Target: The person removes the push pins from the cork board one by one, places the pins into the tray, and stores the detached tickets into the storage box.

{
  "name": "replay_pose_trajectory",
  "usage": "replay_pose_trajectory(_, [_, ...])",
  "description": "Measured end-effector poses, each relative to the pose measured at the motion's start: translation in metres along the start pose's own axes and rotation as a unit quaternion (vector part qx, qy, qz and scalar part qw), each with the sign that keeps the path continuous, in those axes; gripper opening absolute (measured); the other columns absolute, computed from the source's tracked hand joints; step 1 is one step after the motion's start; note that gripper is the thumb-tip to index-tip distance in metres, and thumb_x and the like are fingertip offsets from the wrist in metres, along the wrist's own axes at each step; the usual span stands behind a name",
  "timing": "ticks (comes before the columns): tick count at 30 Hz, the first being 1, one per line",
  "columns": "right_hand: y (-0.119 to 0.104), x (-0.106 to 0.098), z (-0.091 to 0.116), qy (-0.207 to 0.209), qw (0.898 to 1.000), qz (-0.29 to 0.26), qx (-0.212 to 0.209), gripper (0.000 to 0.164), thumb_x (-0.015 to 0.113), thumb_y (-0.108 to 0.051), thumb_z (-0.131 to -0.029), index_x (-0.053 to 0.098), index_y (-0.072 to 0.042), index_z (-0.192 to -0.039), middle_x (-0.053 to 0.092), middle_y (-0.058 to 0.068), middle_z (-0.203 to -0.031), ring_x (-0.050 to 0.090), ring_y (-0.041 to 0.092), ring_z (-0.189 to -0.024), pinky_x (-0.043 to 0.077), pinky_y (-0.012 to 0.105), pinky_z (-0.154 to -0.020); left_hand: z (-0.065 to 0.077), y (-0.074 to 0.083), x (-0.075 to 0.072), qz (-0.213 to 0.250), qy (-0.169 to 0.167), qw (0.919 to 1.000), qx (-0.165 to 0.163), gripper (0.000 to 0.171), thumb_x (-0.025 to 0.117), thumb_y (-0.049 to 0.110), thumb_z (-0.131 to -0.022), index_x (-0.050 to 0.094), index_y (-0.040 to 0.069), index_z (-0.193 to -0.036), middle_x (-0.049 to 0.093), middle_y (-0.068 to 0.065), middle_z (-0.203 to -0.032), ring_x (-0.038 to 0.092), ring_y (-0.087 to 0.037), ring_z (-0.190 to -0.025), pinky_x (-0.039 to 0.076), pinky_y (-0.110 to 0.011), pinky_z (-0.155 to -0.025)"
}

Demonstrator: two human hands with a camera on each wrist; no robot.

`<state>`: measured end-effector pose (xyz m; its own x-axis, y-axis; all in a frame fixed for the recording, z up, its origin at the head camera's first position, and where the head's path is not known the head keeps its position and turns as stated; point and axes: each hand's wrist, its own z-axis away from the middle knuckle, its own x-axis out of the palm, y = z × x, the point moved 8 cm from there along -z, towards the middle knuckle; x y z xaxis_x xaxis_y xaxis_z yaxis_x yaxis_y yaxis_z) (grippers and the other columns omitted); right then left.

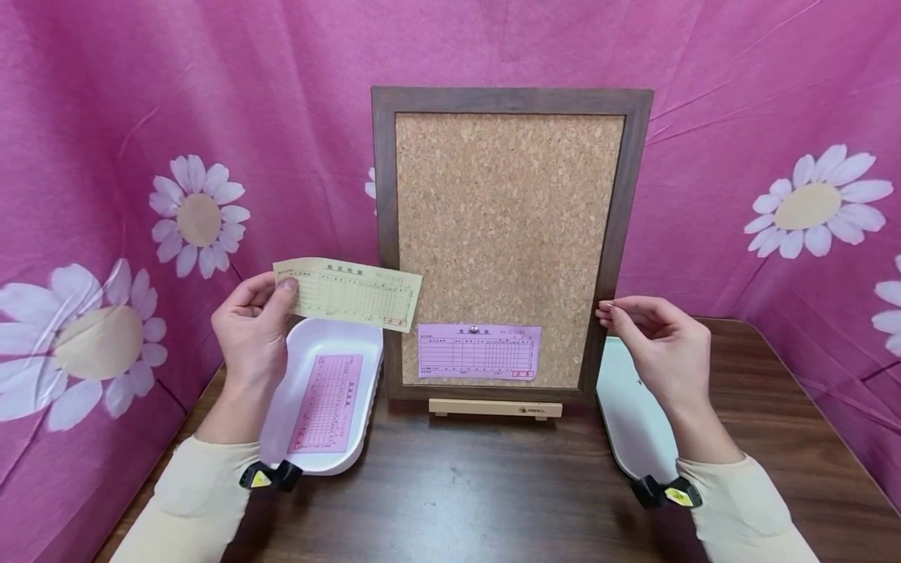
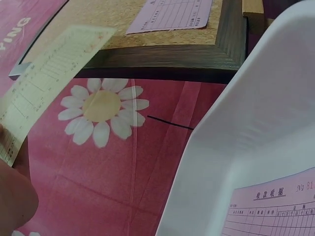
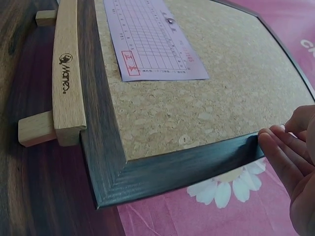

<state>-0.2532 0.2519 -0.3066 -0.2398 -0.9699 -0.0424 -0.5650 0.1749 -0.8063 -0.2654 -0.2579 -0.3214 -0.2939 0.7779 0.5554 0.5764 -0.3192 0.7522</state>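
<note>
My left hand (image 1: 249, 332) pinches a pale yellow receipt slip (image 1: 348, 293) by its left end, thumb in front. The slip is held up beside the lower left of a framed cork board (image 1: 507, 211), over a white tray (image 1: 369, 414). My right hand (image 1: 665, 340) is at the board's right frame, thumb and forefinger pinching a small shiny pin, mostly hidden by the fingertips. A pink-purple receipt (image 1: 479, 356) is fixed low on the cork by a silver pushpin (image 1: 475, 329) at its top edge.
Another pink receipt (image 1: 327, 403) lies in the white tray. A pale green tray (image 1: 626, 391) stands at the right, partly behind my right hand. The board rests on a wooden stand (image 1: 495, 408) on the dark table (image 1: 450, 493). A flowered pink cloth (image 1: 281, 117) hangs behind.
</note>
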Motion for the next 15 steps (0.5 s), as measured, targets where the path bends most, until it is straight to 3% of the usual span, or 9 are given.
replay_pose_trajectory(6, [-0.001, -0.005, 0.001, -0.003, 1.000, -0.001, -0.013, 0.012, 0.070, 0.015, -0.094, 0.070, 0.023, -0.104, 0.084, -0.005, -0.093, 0.081, 0.006, -0.083, 0.064, 0.021, -0.076, 0.000, 0.003, -0.003, 0.059, -0.011, 0.9981, -0.011, 0.013, 0.078, -0.017, -0.087, 0.078, -0.009, -0.097, 0.080, -0.012, -0.082, 0.076, -0.015, -0.070, 0.064, -0.026, -0.064])
replay_pose_trajectory(15, [0.001, -0.014, 0.006, 0.000, 0.997, 0.080, -0.011, 0.012, 0.071, 0.014, -0.094, 0.072, 0.019, -0.104, 0.082, -0.014, -0.092, 0.080, 0.002, -0.082, 0.061, 0.014, -0.074, -0.001, 0.009, -0.010, 0.130, -0.009, 0.9915, 0.009, 0.019, 0.066, -0.027, -0.088, 0.076, -0.011, -0.091, 0.077, -0.014, -0.076, 0.074, -0.016, -0.066, 0.062, -0.024, -0.060])
